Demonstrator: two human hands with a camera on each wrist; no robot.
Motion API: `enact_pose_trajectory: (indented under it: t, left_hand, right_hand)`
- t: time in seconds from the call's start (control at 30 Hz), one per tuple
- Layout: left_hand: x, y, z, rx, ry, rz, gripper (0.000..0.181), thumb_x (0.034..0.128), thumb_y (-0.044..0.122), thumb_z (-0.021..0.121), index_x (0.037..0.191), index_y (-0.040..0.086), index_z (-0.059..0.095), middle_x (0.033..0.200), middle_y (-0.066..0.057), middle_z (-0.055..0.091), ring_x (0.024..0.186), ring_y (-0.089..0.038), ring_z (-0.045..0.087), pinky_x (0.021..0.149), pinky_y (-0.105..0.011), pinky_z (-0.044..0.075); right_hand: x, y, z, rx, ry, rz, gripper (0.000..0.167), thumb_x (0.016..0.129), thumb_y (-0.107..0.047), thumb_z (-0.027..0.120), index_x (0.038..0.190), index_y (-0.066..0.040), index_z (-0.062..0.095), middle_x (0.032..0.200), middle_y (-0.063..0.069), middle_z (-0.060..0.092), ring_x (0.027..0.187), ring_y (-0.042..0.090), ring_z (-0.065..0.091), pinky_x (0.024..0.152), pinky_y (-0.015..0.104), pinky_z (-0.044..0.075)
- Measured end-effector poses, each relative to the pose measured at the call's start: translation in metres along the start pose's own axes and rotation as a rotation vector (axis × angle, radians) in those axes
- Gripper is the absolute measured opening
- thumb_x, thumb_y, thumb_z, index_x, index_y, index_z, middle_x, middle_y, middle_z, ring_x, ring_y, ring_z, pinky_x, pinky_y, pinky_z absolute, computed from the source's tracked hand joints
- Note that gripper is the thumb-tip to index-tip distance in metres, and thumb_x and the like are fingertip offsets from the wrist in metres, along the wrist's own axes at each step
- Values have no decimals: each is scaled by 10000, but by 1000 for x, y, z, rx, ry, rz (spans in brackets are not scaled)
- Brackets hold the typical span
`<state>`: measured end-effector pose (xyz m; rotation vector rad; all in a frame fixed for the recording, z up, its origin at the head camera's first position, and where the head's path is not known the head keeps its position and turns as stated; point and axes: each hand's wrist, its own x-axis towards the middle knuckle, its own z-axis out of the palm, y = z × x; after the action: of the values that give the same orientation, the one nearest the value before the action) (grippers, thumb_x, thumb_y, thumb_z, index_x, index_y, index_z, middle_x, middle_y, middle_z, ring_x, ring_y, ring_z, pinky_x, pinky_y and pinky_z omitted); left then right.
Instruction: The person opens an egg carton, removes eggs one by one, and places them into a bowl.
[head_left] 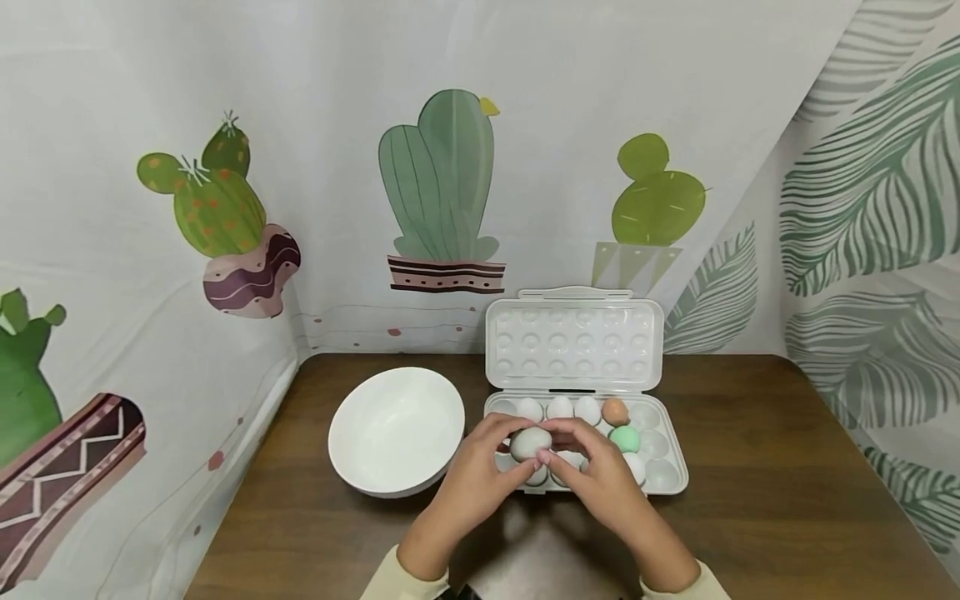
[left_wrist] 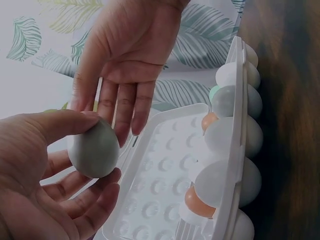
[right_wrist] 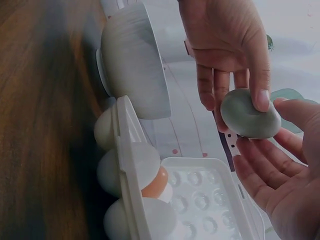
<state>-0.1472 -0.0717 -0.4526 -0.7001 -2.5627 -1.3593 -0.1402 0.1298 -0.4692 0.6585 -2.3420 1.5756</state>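
Note:
A greyish-green egg point(head_left: 529, 444) is held up between both hands, above the open white egg carton point(head_left: 662, 477). My left hand point(head_left: 476, 471) pinches it from the left, thumb on top and fingers beneath, as the left wrist view shows. From the other side my right hand point(head_left: 600, 475) holds it too, with thumb and fingertips at its end. In the right wrist view, a shaded, hollow-looking patch shows on the egg point(right_wrist: 240, 112) beside the left thumb. White eggs, a brown egg point(head_left: 615, 411) and a green egg point(head_left: 624, 438) sit in the carton; the hands hide some cups.
The carton's lid point(head_left: 573, 333) stands raised at the back, against the patterned cloth point(head_left: 555, 125). A large white bowl point(head_left: 396, 425) stands left of the carton. Everything rests on a brown wooden table point(head_left: 765, 483).

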Motion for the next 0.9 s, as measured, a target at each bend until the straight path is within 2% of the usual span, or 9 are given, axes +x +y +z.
enact_pose_trajectory:
  t: [0.13,0.27,0.4,0.57,0.73,0.9]
  left_hand:
    - [0,0,-1,2,18,-11,424,850,213,814,1249,185,671,1219,24,638,1036,-90,634,887,-333,580]
    - [1,-2,-2,17,34,-25,428,843,218,820,1245,184,674,1221,37,641,1019,-83,625,865,-279,569]
    - [2,-4,-4,-2,58,-44,432,835,210,827,1237,166,676,1194,34,643,992,-91,628,834,-276,575]
    - [4,-8,-9,-18,107,-64,434,834,219,832,1233,171,670,1159,32,643,923,-98,630,810,-301,581]
    - [7,-13,-16,-44,159,-73,436,847,185,820,1248,122,658,1160,-9,638,898,-151,639,785,-309,583]
    - [8,-18,-25,-68,189,-139,432,856,172,809,1259,138,656,1178,-3,626,951,-161,629,814,-336,588]
  right_hand:
    - [2,0,-4,-10,5,-21,358,921,-125,734,1267,-135,641,1183,-3,688,1027,123,704,889,357,589]
    - [3,1,-11,-47,23,-33,368,920,-118,735,1273,-158,640,1200,-14,676,1065,167,694,893,340,587]
    - [4,3,-18,-102,48,-50,378,910,-112,747,1268,-172,642,1212,-37,671,1106,140,669,899,310,579]
    - [7,8,-27,-143,72,-77,387,896,-60,749,1265,-124,650,1200,28,660,1118,133,623,907,254,562]
    - [7,14,-39,-216,73,-33,383,892,-71,753,1256,-143,658,1238,-6,644,1117,86,616,898,252,556]
    - [6,19,-49,-281,65,8,360,904,-109,751,1253,-120,662,1247,-4,650,1107,106,618,898,314,563]
